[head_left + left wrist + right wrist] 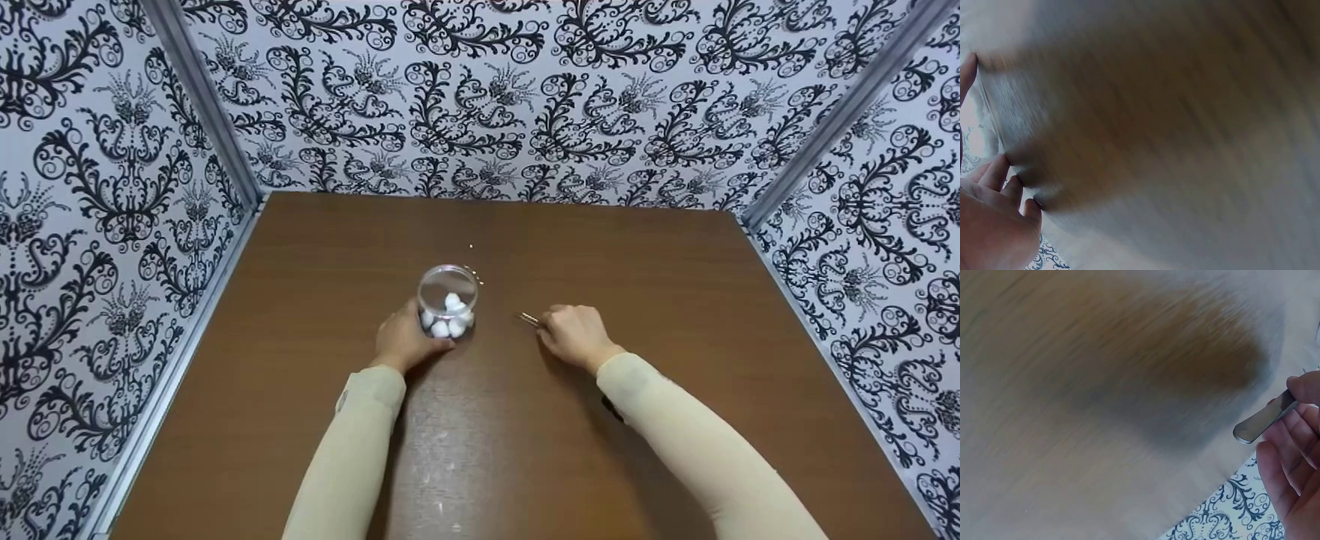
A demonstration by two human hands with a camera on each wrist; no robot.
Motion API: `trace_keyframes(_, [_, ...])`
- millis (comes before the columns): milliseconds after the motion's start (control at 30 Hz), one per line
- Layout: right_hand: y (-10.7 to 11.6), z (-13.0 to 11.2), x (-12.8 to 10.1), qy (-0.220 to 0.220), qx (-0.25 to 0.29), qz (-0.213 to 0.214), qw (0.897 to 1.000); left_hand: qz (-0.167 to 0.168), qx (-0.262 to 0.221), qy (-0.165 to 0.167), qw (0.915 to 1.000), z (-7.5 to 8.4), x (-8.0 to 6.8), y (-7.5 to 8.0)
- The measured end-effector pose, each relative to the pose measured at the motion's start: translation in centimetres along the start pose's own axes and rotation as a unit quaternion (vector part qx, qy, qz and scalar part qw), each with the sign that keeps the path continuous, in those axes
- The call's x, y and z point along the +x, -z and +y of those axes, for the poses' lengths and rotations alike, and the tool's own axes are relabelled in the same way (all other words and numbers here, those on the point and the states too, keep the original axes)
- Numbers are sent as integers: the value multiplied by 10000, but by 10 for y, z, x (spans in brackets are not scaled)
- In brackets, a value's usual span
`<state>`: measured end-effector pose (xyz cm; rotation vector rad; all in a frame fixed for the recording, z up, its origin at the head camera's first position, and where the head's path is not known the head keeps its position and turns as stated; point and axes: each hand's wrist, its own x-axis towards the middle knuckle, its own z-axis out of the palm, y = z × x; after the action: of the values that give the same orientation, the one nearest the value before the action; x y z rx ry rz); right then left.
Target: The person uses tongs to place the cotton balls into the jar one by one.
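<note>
A clear jar (448,300) is seen upright near the middle of the brown table (300,375), with several white rounded pieces (448,319) lying inside at its bottom. The jar is gripped from its near-left side by the left hand (403,341), fingers curled round the wall. In the left wrist view only fingertips (999,171) are made out against a blurred surface — the jar itself cannot be told there.

To the right of the jar, apart from it, the right hand (576,335) is rested on the table, closed about a slim metal tool (529,319) whose tip points toward the jar. In the right wrist view the rounded end of the tool (1264,417) is seen pinched between thumb and fingers; what kind of tool it is cannot be told.

Just beyond the jar a few tiny specks (472,246) are noted on the table. Both forearms are covered by cream sleeves (345,457). Behind the jar and to either side, the table is enclosed by black-and-white patterned walls (480,97).
</note>
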<state>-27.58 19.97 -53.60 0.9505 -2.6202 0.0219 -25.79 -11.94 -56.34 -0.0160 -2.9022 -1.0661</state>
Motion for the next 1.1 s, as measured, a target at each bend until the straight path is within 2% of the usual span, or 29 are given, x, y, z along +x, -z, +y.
trace_keyframes(467, [-4, -4, 2, -219, 297, 54, 9993, 49, -16, -3, 10000, 0, -1, 1])
trace_keyframes(1100, [-9, -7, -18, -536, 234, 135, 9982, 31, -51, -180, 9998, 5, -3, -9])
